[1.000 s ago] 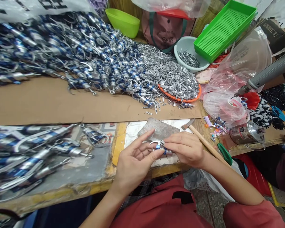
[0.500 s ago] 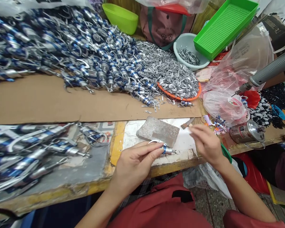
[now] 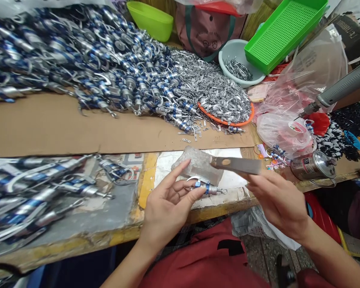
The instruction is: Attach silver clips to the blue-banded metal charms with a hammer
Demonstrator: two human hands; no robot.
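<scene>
Fitting (image 3: 208, 188), held above the worktop (image 3: 148, 176) near its front edge. Towards the far left corner, a broad pile (image 3: 114, 68) of similar blue-and-silver pieces. On the white patch by the front edge, a stone (image 3: 195, 160). Above the stone's right end, a hammer (image 3: 238, 164), with right hand (image 3: 280, 200) closed round its handle. Pinched in left hand (image 3: 171, 200), between thumb and curled fingers, forefinger lifted clear: that same small fitting.
</scene>
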